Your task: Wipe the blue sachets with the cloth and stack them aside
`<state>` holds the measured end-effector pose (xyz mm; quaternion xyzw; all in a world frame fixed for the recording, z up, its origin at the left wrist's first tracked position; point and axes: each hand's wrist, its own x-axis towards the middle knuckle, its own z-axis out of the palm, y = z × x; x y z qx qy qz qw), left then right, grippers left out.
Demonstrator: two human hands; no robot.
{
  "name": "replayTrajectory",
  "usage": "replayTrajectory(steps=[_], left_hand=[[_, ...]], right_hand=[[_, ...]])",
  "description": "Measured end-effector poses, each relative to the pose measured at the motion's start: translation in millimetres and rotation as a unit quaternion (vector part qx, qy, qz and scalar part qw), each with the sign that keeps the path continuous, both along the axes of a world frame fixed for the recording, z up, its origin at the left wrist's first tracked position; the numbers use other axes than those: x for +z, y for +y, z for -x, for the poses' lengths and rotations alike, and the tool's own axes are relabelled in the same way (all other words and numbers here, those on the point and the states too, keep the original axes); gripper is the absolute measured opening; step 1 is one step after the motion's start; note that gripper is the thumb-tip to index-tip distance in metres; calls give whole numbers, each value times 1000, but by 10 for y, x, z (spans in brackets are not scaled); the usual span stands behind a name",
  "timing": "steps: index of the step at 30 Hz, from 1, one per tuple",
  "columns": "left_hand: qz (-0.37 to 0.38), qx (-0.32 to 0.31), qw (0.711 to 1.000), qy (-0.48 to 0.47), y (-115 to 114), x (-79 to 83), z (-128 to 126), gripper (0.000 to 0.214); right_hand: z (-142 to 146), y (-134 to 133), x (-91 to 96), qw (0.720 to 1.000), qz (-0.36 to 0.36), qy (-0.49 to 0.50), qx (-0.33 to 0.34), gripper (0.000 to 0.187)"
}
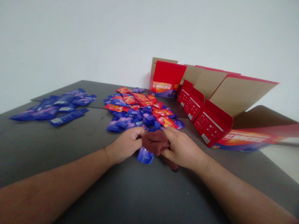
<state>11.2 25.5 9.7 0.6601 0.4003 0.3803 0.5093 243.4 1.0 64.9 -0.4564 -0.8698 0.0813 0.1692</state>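
My left hand (126,143) and my right hand (181,148) meet near the middle of the dark table (70,146). Both are closed on a dark red cloth (155,141) bunched between them. A blue sachet (145,156) sticks out from under the cloth, held between the hands; which fingers grip it is hidden. Just beyond my hands lies a heap of several red and blue sachets (140,107).
A second spread of blue sachets (56,107) lies at the far left. Open red cardboard boxes (205,112) stand in a row at the right, one more box (166,81) upright at the back. A white wall rises behind the table.
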Motion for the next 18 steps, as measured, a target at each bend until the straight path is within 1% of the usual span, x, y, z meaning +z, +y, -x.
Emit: replayTrajectory(steps=[1, 2, 5, 6, 7, 10, 11, 12, 16, 18], left_hand=[[-1, 0, 1000, -1, 2, -2, 0, 16], [0, 0, 1000, -4, 4, -7, 1, 16], [8, 3, 1000, -12, 8, -29, 1, 15], [10, 5, 1000, -11, 8, -33, 0, 15], [11, 6, 1000, -9, 8, -34, -1, 15], [8, 4, 1000, -9, 7, -32, -4, 16], [9, 3, 1000, -14, 8, -34, -5, 16], [11, 2, 1000, -17, 9, -38, -4, 16], [17, 0, 1000, -15, 10, -58, 2, 16], [12, 0, 1000, -13, 6, -51, 1, 17]], right_hand=[[1, -2, -3, 1000, 2, -1, 14, 14], [0, -1, -6, 1000, -3, 0, 10, 14], [-11, 18, -12, 997, -29, 6, -67, 15], [-14, 21, -12, 996, -32, 7, -82, 15], [-15, 21, -10, 996, -27, 7, -79, 14], [-8, 3, 0, 1000, 3, 1, -4, 13], [-6, -2, 2, 1000, 6, -1, 10, 13], [-6, -3, 2, 1000, 5, -2, 9, 14], [-15, 15, -4, 997, -23, 6, -68, 13], [-15, 15, -2, 998, -19, 7, -54, 13]])
